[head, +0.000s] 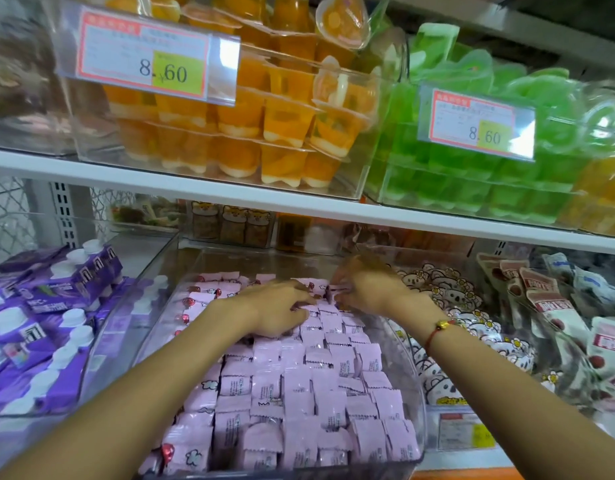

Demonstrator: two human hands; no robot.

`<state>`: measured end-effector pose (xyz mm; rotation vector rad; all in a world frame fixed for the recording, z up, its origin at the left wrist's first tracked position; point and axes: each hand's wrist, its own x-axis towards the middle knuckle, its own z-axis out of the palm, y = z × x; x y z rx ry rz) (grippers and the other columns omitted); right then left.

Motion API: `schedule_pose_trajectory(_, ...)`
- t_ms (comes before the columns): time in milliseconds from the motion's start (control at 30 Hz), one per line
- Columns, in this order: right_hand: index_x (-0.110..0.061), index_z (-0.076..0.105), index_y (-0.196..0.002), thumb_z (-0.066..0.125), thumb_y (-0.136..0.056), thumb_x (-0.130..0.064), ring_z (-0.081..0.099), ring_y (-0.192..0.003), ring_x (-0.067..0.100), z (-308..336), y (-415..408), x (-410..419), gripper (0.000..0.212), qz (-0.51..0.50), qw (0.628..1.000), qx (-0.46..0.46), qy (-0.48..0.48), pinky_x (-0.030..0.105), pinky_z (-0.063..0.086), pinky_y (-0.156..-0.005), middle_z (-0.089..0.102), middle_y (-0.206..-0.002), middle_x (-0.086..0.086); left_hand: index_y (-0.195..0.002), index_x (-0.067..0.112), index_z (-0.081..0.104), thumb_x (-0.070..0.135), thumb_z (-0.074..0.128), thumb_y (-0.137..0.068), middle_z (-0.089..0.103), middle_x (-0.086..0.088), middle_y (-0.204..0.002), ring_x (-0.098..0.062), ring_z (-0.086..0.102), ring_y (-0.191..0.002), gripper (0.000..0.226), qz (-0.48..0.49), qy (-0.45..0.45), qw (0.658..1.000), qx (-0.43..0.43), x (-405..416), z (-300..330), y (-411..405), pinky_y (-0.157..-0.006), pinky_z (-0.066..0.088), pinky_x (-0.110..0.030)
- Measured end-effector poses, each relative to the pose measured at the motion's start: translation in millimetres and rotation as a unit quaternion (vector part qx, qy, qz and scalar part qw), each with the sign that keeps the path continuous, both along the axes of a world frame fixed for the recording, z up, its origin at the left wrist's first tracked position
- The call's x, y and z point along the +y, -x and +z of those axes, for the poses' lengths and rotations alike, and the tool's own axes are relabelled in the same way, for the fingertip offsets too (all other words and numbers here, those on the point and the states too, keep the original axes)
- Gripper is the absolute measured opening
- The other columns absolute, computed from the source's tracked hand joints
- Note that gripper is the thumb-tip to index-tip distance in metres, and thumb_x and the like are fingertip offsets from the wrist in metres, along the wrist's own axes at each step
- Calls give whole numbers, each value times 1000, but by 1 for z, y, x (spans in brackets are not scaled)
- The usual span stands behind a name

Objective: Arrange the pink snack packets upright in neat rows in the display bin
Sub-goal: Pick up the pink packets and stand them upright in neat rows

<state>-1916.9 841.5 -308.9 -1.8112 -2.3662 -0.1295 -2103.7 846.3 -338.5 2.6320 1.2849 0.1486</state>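
Pink snack packets [299, 393] under both hands, filling the clear display bin [415, 424] in upright rows running near to far. Left hand [278, 311] flat, fingers pressing the tops; right hand [366, 289] pinching one far packet.

Shop, probably grocery: price tags [145, 53], stocked shelves [195, 188].

Small pink snack packets [299, 393] with crimped edges fill the clear display bin [415, 403], most standing upright in tight rows across the near and middle part. At the far left several lie tilted, showing red hearts.
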Motion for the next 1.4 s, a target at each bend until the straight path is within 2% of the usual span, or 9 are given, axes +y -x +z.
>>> schedule_pose_trajectory(67, -21, 66, -115, 63, -83, -10, 54, -115, 23, 2, 1, -4, 35, -16, 1000, 8, -4, 31, 46, -98, 57, -126, 3, -140, 29, 42, 37, 44, -97, 43, 5, -144, -20, 44, -126, 44, 6, -5, 1000, -20, -1, 2, 1, -99, 41, -37)
schedule_pose_trajectory(167, -19, 65, -113, 56, -84, -9, 59, -103, 28, 0, -8, -23, 32, -43, 994, 84, -54, 35, 53, -85, 62, -116, 8, -139, 28, 42, 33, 51, -94, 56, -1, -125, -18, 55, -101, 46, 10, -16, 997, -75, -1, 6, 1, -83, 46, -32)
schedule_pose_trajectory(300, -18, 63, -109, 60, -87, -33, 57, -93, 24, -14, -28, -56, 27, -108, 973, 165, -117, 29, 44, -71, 62, -104, 6, -141, 31, 36, 29, 48, -96, 57, -9, -124, -27, 58, -109, 47, 10, -23, 994, -105, 3, 11, -20, -90, 50, -43)
schedule_pose_trajectory(500, -22, 56, -111, 58, -87, -38, 58, -70, 21, -34, -32, -69, 29, -101, 915, 386, -67, 35, 45, -65, 61, -81, 8, -121, 29, 56, 24, 53, -95, 57, 4, -122, -12, 53, -100, 27, 32, -70, 991, -107, 16, 3, -61, -77, 37, -20)
schedule_pose_trajectory(767, -28, 54, -113, 56, -90, -35, 58, -76, 17, -39, -37, -66, 25, -83, 917, 383, -75, 31, 42, -65, 55, -75, -7, -123, 30, 61, 29, 46, -98, 58, 5, -125, -10, 52, -95, 29, -13, -19, 999, 25, 28, 12, -59, -76, 36, -21)
schedule_pose_trajectory(933, -23, 52, -120, 54, -90, -36, 57, -78, 17, -35, -36, -67, 33, -87, 921, 377, -51, 32, 41, -66, 53, -76, -5, -136, 29, 48, 22, 35, -101, 56, -4, -132, -21, 56, -112, 38, 4, -12, 1000, 22, 13, 9, -56, -94, 46, -36)
schedule_pose_trajectory(1067, -20, 54, -125, 54, -92, -34, 55, -86, 16, -28, -34, -77, 35, -86, 941, 323, -56, 25, 37, -70, 58, -91, -7, -133, 25, 50, 18, 42, -99, 61, -1, -107, -9, 58, -72, 36, 82, -124, 985, -91, -13, 1, -25, -57, 45, -20)
schedule_pose_trajectory(1233, -21, 63, -115, 61, -87, -24, 45, -107, 16, -13, -27, -99, 28, -19, 971, 163, -174, 19, 30, -82, 55, -107, -2, -137, 31, 44, 36, 37, -100, 45, 8, -142, -17, 44, -125, 38, 68, -148, 986, -46, -43, -3, 5, -95, 39, -35)
schedule_pose_trajectory(1400, -18, 63, -117, 57, -89, -16, 61, -98, 21, 11, -3, -69, 28, 13, 993, 102, -66, 30, 49, -83, 67, -106, 1, -138, 27, 42, 43, 29, -100, 40, 7, -143, -18, 34, -128, 43, 62, -108, 992, 5, -49, -14, 7, -103, 34, -35)
